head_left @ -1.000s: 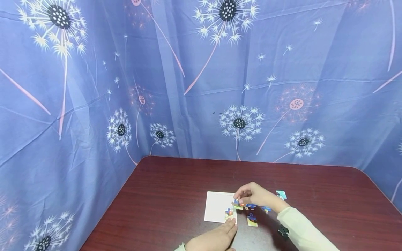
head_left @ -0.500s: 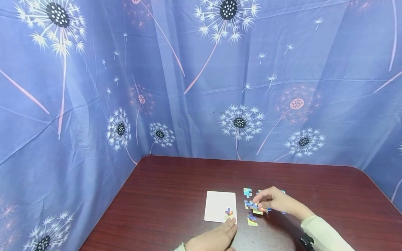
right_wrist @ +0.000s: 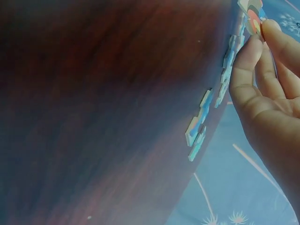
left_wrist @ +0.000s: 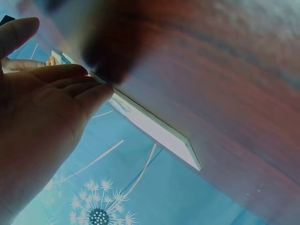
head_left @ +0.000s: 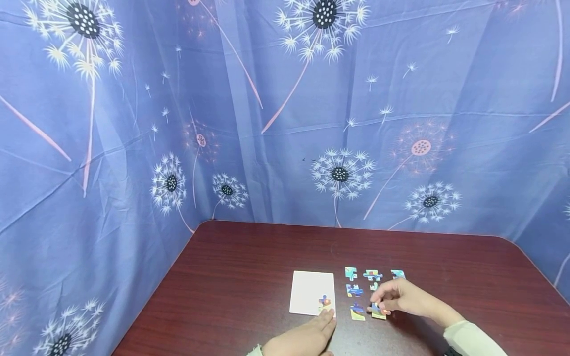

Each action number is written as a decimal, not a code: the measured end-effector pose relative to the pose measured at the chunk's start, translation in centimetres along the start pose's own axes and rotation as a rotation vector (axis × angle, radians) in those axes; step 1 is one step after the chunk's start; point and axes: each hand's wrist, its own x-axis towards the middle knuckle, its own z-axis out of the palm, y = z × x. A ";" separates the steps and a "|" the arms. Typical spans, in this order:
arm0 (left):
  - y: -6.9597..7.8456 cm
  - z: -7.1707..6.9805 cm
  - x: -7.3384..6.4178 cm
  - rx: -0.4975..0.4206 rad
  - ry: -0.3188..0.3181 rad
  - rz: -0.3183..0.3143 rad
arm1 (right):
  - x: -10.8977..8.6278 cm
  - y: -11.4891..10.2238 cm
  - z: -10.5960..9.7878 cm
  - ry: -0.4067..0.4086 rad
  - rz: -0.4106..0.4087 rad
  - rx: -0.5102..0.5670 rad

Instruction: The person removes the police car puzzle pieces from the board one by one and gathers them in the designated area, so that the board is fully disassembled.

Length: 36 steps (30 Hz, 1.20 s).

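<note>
A white square board (head_left: 310, 292) lies on the table, with one colourful jigsaw piece (head_left: 324, 300) in its near right corner. My left hand (head_left: 304, 335) rests its straight fingers on the board's near edge, beside that piece. In the left wrist view the left hand (left_wrist: 51, 103) touches the board's edge. Between thumb and fingers my right hand (head_left: 407, 299) pinches another jigsaw piece (head_left: 377, 311), yellow and blue with an orange spot. The right wrist view shows the pinched piece partly cut off at the top, above the right hand (right_wrist: 269, 79).
Several loose jigsaw pieces lie in rows right of the board, among them a blue-and-yellow one (head_left: 357, 312), a teal one (head_left: 351, 273) and one at the back (head_left: 372, 275). The dark red table (head_left: 249, 257) meets a blue dandelion curtain (head_left: 276, 148) behind.
My right hand has moved right, away from the board, carrying the pinched jigsaw piece past the loose ones and then toward the near row. The left hand has stayed on the board's edge.
</note>
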 end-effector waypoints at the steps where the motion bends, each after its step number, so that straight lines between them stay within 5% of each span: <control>1: 0.0 0.0 0.0 0.008 0.002 0.003 | -0.1 0.0 0.0 -0.001 -0.002 0.002; 9: -0.2 0.4 0.1 0.047 0.016 0.020 | -0.2 0.4 0.1 0.010 0.049 0.029; 21: -0.3 0.3 0.1 -0.017 -0.027 0.020 | -0.3 0.2 0.4 0.051 0.087 -0.045; 36: -1.1 -0.4 -0.8 -0.032 0.050 0.000 | -0.5 -0.1 0.5 0.106 0.112 -0.125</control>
